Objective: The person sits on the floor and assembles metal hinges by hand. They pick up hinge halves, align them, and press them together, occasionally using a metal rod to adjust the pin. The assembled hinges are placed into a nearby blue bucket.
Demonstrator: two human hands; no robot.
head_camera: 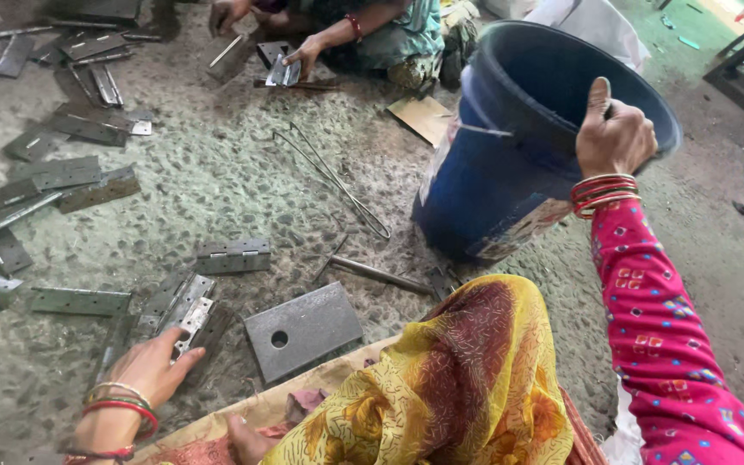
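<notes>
My right hand (613,133) grips the near rim of a large blue bucket (492,172), which is tilted toward me on the rough floor. Down at the lower left, my left hand (155,368) rests on the floor with its fingers on a shiny metal hinge (193,317), part of a small heap of hinges. A grey steel plate with a round hole (303,330) lies just right of that hand. My knee under yellow patterned cloth (458,379) fills the lower middle.
Several hinges (62,172) lie scattered across the left floor. Bent wire rods (337,181) and a metal bar (381,275) lie in the middle. Another person (363,34) sits at the top, handling metal pieces. A piece of cardboard (424,116) lies beside the bucket.
</notes>
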